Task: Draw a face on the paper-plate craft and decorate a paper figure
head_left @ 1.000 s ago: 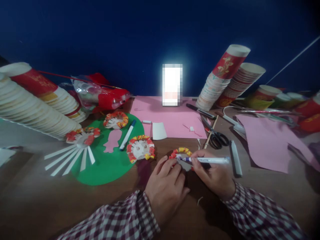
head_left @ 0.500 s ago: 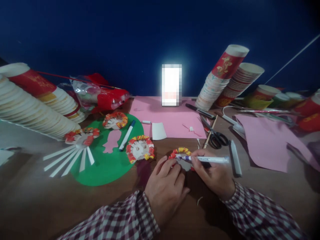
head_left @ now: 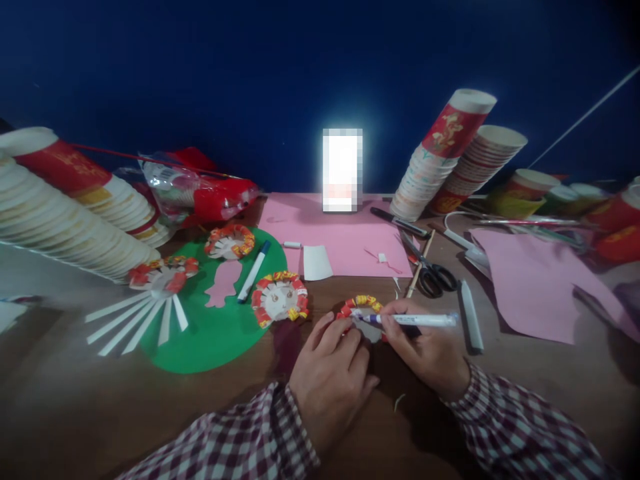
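The left hand [head_left: 333,373] lay palm down, fingers loosely bent and gripping nothing I could see, covering part of the curled cup [head_left: 369,331] between the hands. The right hand [head_left: 427,347] pinched a pen [head_left: 420,320], tip at the cup, its print too small to read. The scissors [head_left: 433,277] lay just beyond. Farther back, pixels blotted out a bright screen [head_left: 341,167]; the left stacks [head_left: 75,213] ran out of view.
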`<state>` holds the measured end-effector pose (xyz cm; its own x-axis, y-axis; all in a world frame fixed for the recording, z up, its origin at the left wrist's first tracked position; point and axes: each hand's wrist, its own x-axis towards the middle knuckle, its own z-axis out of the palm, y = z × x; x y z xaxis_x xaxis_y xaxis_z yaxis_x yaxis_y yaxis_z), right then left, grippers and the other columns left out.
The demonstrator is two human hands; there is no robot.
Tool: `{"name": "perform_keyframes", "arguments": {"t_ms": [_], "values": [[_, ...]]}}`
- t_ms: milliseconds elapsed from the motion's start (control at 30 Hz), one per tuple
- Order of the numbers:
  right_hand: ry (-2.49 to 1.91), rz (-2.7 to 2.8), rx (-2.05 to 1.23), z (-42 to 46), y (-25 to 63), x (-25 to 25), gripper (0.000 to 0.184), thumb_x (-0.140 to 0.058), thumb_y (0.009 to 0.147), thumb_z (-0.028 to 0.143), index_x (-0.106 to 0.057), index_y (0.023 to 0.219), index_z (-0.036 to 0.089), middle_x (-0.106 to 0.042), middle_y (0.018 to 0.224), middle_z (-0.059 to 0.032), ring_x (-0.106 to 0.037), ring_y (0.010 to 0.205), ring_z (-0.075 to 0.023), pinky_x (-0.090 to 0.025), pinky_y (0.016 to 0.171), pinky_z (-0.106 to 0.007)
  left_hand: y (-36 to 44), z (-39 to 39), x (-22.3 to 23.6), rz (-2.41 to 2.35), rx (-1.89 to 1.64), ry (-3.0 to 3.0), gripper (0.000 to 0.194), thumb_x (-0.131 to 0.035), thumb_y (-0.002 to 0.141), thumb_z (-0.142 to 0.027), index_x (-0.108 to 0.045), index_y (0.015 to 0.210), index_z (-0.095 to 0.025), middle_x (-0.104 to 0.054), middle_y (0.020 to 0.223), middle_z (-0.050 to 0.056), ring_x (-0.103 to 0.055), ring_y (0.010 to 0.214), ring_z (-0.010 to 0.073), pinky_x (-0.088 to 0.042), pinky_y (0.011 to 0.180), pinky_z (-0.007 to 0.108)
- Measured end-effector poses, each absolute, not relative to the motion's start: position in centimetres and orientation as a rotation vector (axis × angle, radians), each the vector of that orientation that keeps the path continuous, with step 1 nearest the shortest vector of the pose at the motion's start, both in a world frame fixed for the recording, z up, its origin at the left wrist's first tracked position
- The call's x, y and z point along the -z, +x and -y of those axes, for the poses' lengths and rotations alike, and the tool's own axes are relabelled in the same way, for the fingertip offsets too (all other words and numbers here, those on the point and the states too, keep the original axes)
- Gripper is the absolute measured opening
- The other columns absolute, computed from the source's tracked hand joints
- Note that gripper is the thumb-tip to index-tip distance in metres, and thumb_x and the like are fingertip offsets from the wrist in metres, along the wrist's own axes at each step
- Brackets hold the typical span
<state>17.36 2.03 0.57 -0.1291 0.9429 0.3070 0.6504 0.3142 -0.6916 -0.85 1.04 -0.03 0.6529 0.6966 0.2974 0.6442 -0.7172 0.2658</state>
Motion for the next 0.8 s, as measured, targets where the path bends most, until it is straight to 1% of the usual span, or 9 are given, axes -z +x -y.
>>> {"name": "perform_keyframes", "arguments": {"t_ms": [200,367,500,800], "values": [[-1.420,1.879,-0.441,-2.01,17.41,-0.62,0.012,-0.049,0.086,0.024,-0.059,0.083,0.018,-0.063,0.072,-0.0016,-0.060,0.064,-0.0139,-0.047,0.061,-0.024,-0.83,-1.03,-0.26,-1.133,-0.543,2.716,0.028,-0.059,0.082,-0.040,-0.057,0.097,-0.016,-0.059,0.103,0.002,-0.044,0.113,0.0211,-0.020,0.111,0.040],[-1.412,1.834,-0.413,-1.97,17.61,-0.56,0.011,-0.049,0.087,0.025,-0.058,0.083,0.019,-0.062,0.068,-0.0001,-0.058,0.059,-0.0132,-0.045,0.055,-0.023,-0.93,-0.93,-0.24,-1.132,-0.509,2.712,0.033,-0.058,0.082,-0.042,-0.057,0.103,-0.017,-0.057,0.107,0.003,-0.042,0.117,0.0210,-0.020,0.112,0.041],[-1.403,1.823,-0.410,-1.87,17.84,-0.42,0.010,-0.050,0.086,0.025,-0.057,0.083,0.019,-0.061,0.068,-0.0007,-0.058,0.059,-0.0142,-0.046,0.057,-0.024,-1.01,-0.90,-0.17,-1.129,-0.494,2.701,0.036,-0.057,0.083,-0.043,-0.056,0.107,-0.017,-0.057,0.108,0.004,-0.041,0.119,0.0220,-0.017,0.113,0.041],[-1.418,1.815,-0.419,-1.86,17.99,-0.43,0.008,-0.050,0.087,0.025,-0.056,0.084,0.021,-0.060,0.065,0.0008,-0.057,0.056,-0.0127,-0.045,0.053,-0.022,-1.08,-1.00,-0.36,-1.122,-0.491,2.717,0.037,-0.058,0.082,-0.044,-0.056,0.107,-0.017,-0.058,0.106,0.003,-0.042,0.117,0.0216,-0.019,0.112,0.041]]}}
